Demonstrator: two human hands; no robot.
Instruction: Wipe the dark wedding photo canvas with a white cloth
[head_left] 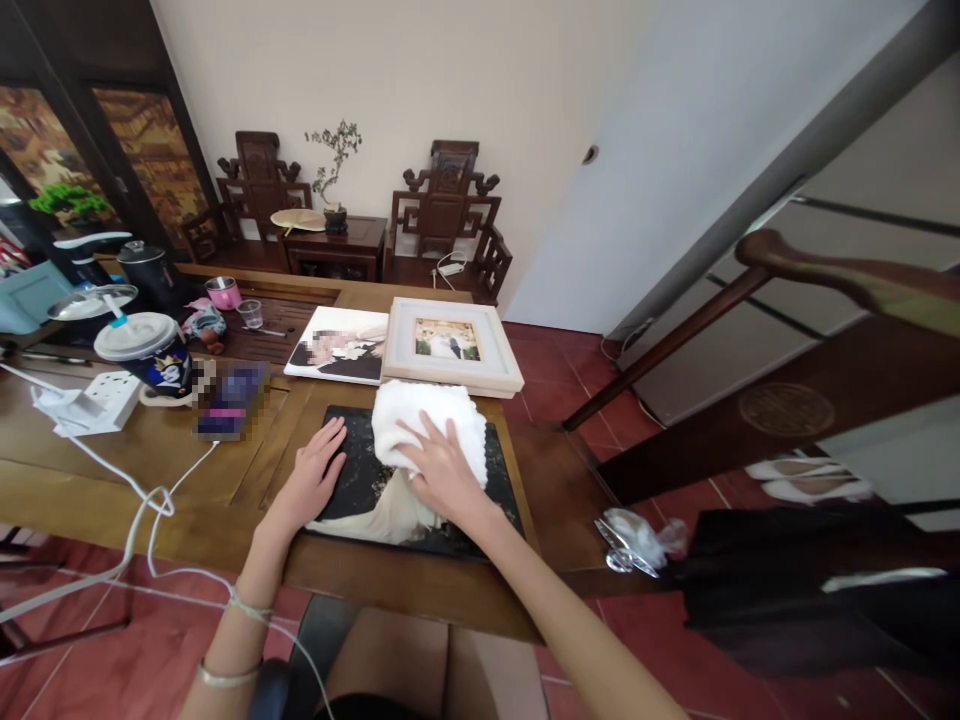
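Note:
A dark photo print (352,480) lies flat at the wooden table's near edge. My left hand (315,468) rests flat on its left side, fingers spread. My right hand (442,468) presses a folded white cloth (435,420) onto the print's upper middle, palm down with fingers apart. Just beyond the cloth sits a white framed photo (450,345), and left of it lies an unframed photo print (341,345).
On the table (225,480) at left are a lidded cup with straw (146,355), a white power strip (97,400) with trailing cables, a kettle (150,270), a pink cup (223,292) and a small glass (251,313). Carved chairs stand at the back wall. A wooden chair arm (825,280) rises at right.

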